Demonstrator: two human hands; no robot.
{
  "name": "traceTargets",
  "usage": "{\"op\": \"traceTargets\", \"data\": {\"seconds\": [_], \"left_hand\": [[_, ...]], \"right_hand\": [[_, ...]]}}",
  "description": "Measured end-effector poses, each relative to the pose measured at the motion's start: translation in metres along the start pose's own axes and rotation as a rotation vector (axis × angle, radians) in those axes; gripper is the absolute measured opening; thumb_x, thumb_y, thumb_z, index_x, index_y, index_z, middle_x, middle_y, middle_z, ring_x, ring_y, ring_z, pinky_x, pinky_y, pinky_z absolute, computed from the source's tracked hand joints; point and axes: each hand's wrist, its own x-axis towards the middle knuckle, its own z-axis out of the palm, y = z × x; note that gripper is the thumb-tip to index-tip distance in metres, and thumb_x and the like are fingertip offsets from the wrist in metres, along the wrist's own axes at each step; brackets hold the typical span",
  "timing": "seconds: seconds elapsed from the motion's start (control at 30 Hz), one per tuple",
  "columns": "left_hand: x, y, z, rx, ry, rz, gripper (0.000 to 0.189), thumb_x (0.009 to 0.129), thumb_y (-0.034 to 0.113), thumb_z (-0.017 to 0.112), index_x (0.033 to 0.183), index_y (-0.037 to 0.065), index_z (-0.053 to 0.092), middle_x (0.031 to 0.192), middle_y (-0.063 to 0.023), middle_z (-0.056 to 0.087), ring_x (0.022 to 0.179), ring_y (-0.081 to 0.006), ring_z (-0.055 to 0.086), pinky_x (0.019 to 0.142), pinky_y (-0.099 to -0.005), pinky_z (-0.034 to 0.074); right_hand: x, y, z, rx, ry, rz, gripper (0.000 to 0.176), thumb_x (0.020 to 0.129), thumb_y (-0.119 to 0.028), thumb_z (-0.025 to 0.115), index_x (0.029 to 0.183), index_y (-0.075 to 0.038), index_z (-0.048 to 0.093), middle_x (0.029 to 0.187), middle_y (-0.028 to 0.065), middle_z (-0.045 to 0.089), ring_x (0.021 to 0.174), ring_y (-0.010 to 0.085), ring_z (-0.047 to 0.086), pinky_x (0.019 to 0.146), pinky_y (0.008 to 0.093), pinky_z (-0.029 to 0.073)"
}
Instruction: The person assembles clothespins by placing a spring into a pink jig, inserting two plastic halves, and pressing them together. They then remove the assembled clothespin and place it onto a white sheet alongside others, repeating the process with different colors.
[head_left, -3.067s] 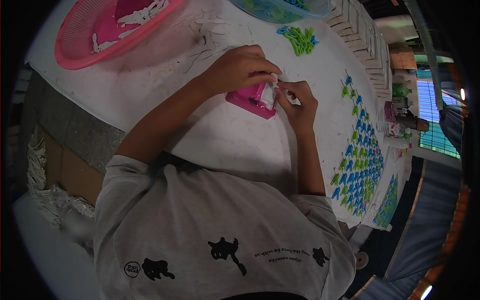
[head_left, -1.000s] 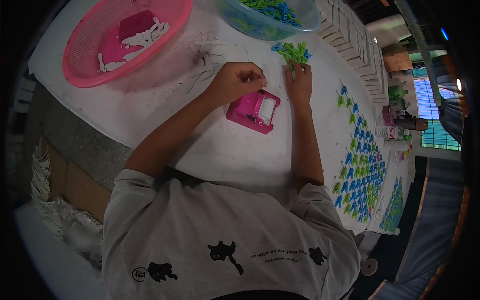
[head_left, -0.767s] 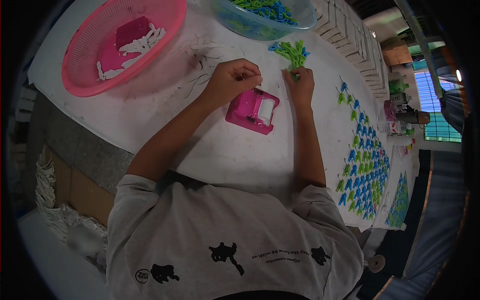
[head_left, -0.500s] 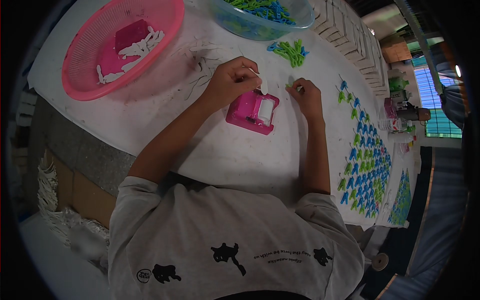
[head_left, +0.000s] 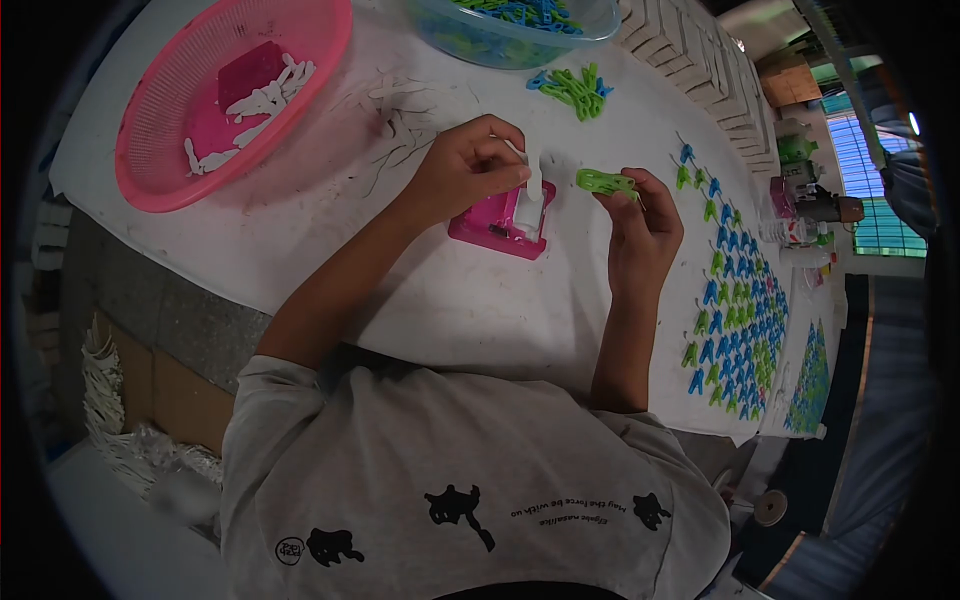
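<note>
My left hand [head_left: 470, 172] is closed in a pinch on a white strip [head_left: 534, 165], just above the pink dispenser [head_left: 490, 225] with a white roll in it. To the right of the dispenser, my right hand [head_left: 645, 225] grips a green clip [head_left: 606, 182] between thumb and fingers, raised over the white table [head_left: 480, 320]. A small pile of green clips [head_left: 580, 92], with some blue ones, lies beyond the hands.
At the upper left a pink basket [head_left: 136, 150] holds white pieces and a dark pink block. A clear tub [head_left: 480, 45] of green and blue clips stands at the top. Rows of clips [head_left: 738, 310] cover the right side; stacked white items [head_left: 690, 70] line the back right.
My right hand has risen and turned, and the green clip in it now shows fully. The white strip by my left hand shows longer, hanging over the dispenser. The view has shifted slightly.
</note>
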Motion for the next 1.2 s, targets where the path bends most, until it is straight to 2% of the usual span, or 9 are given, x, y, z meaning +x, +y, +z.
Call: {"op": "traceTargets", "data": {"seconds": [0.27,0.53,0.8,0.9,0.97,1.2], "left_hand": [[-0.002,0.000,0.004,0.027,-0.041,0.052,0.024,0.084,0.005,0.072,0.104,0.004,0.059,0.077,0.0024,0.068,0.063,0.0000,0.046,0.059,-0.0182,0.036],[-0.004,0.003,0.007,0.050,-0.069,0.047,0.023,0.083,0.005,0.072,0.103,0.004,0.059,0.075,0.0043,0.066,0.063,0.0004,0.046,0.059,-0.0181,0.037],[-0.005,0.003,0.005,0.096,-0.065,0.058,0.023,0.083,0.005,0.071,0.102,0.004,0.059,0.075,0.0045,0.066,0.063,0.0004,0.047,0.059,-0.0177,0.037],[-0.005,0.004,0.004,0.103,-0.078,0.080,0.023,0.083,0.005,0.071,0.102,0.004,0.058,0.075,0.0045,0.066,0.063,0.0004,0.047,0.059,-0.0178,0.037],[-0.006,0.007,0.002,0.127,-0.115,0.030,0.023,0.085,0.002,0.070,0.103,0.004,0.055,0.082,0.0017,0.067,0.074,-0.0009,0.054,0.067,-0.0179,0.041],[-0.005,0.006,0.002,0.148,-0.116,0.049,0.023,0.085,0.002,0.071,0.102,0.005,0.055,0.081,0.0021,0.067,0.073,-0.0007,0.053,0.066,-0.0177,0.040]], "right_hand": [[-0.006,0.011,0.006,-0.024,-0.023,0.037,0.023,0.084,0.004,0.067,0.106,0.005,0.063,0.088,0.0070,0.066,0.085,0.0110,0.063,0.077,0.0234,0.048],[-0.008,0.015,0.015,0.011,-0.055,0.074,0.022,0.084,0.005,0.066,0.106,0.005,0.063,0.091,0.0063,0.066,0.083,0.0085,0.061,0.075,0.0212,0.048],[-0.008,0.017,0.016,0.043,-0.077,0.086,0.026,0.083,0.008,0.065,0.109,0.007,0.061,0.102,0.0092,0.064,0.092,0.0145,0.065,0.080,0.0231,0.052],[-0.008,0.017,0.016,0.052,-0.069,0.097,0.027,0.083,0.009,0.065,0.110,0.008,0.060,0.103,0.0100,0.064,0.094,0.0162,0.066,0.081,0.0242,0.053],[-0.008,0.017,0.016,0.053,-0.071,0.096,0.027,0.083,0.009,0.065,0.110,0.008,0.060,0.103,0.0102,0.064,0.094,0.0164,0.066,0.081,0.0244,0.053],[-0.008,0.017,0.016,0.066,-0.074,0.109,0.028,0.083,0.010,0.064,0.110,0.008,0.060,0.104,0.0105,0.064,0.094,0.0168,0.066,0.081,0.0244,0.053]]}}
